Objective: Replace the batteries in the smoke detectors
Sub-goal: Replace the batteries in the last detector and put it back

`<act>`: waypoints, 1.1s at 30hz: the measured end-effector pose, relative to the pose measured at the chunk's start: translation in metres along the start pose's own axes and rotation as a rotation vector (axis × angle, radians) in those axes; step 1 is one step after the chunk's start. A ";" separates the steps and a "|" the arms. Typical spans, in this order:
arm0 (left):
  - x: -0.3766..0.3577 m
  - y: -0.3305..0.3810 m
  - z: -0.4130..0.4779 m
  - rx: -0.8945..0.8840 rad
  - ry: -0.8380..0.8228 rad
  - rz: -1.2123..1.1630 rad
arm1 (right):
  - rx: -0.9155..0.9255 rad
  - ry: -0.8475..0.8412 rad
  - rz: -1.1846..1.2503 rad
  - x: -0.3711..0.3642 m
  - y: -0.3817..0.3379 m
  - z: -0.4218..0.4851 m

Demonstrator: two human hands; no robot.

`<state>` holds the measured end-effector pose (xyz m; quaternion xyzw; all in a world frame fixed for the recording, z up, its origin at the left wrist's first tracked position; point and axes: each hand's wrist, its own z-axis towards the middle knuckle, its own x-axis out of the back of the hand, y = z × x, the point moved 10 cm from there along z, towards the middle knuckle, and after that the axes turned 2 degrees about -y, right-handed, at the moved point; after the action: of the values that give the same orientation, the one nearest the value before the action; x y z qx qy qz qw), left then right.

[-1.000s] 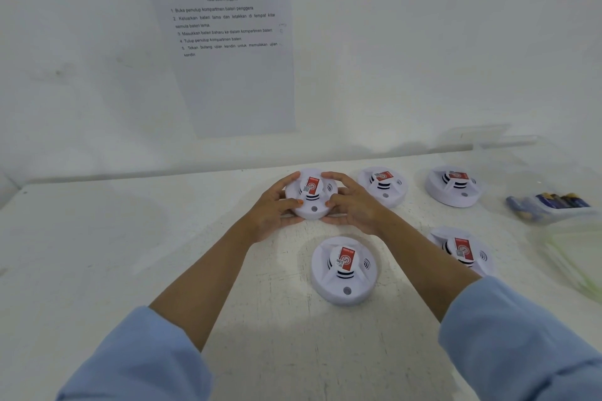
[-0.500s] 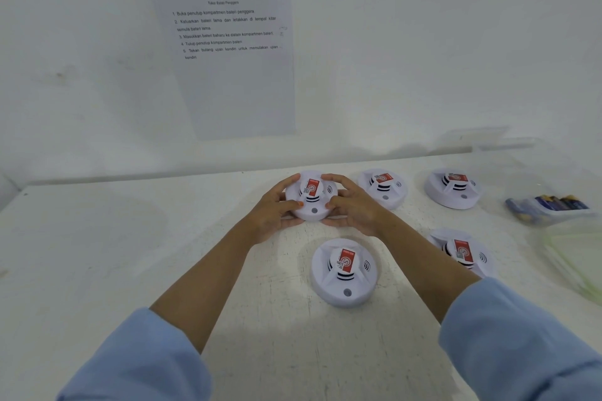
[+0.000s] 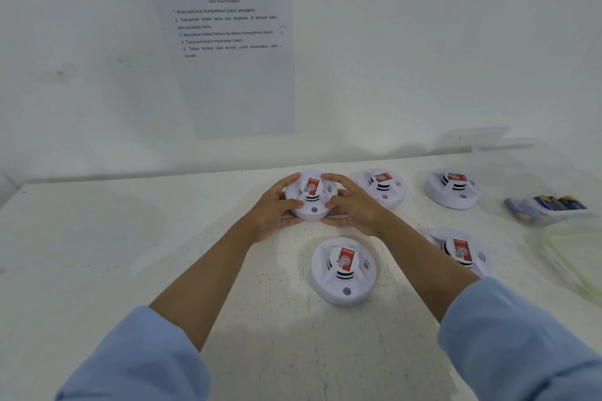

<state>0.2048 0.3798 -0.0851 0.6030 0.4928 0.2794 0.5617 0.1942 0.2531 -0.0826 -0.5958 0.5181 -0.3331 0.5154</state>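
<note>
Five round white smoke detectors lie on the white table [image 3: 97, 254], each with a red label on its raised centre. The gripped detector [image 3: 311, 205] is at the far middle of the table, between the two hands. The left hand [image 3: 273, 210] is curled round its left edge, with the thumb on the near rim and the fingers over the far side. The right hand [image 3: 355, 207] grips the right edge in the same way. Whether the base of this unit rests on the table cannot be told. The front detector [image 3: 343, 272] lies nearer than the hands, apart from both. The back detector [image 3: 382, 187] lies just beside the right hand, and the corner detector [image 3: 451, 187] lies further right. The side detector [image 3: 462, 251] is partly hidden by the right forearm [image 3: 423, 254]. At the right edge, a clear tub [image 3: 566, 216] holds batteries [image 3: 550, 203]. A printed sheet [image 3: 228, 75] hangs on the wall [image 3: 423, 42] behind.
</note>
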 end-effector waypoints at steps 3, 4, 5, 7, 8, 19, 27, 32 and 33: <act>0.001 -0.001 0.001 0.002 0.002 -0.002 | 0.000 0.000 -0.002 0.000 -0.001 0.000; 0.001 -0.001 0.001 0.000 0.003 -0.001 | -0.001 0.000 -0.001 0.000 -0.001 0.000; 0.001 -0.001 0.001 -0.002 0.002 0.000 | -0.002 -0.001 0.002 0.000 -0.001 0.000; 0.001 -0.001 0.001 -0.002 0.003 0.003 | -0.002 -0.002 0.005 0.000 -0.001 0.000; 0.002 -0.001 0.001 -0.001 0.004 0.005 | -0.001 -0.004 0.005 0.000 -0.001 0.000; 0.001 0.000 0.002 -0.008 0.015 0.029 | 0.026 0.018 -0.030 0.000 -0.002 0.000; 0.012 0.014 0.003 -0.116 0.101 0.355 | 0.132 0.121 -0.248 0.001 -0.013 0.001; 0.015 0.020 0.005 -0.188 0.152 0.626 | 0.174 0.147 -0.302 0.000 -0.018 0.002; 0.016 0.021 0.006 -0.196 0.166 0.680 | 0.174 0.146 -0.301 0.000 -0.018 0.003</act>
<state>0.2215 0.3943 -0.0696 0.6511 0.2786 0.5441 0.4499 0.2021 0.2527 -0.0664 -0.5940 0.4284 -0.4922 0.4706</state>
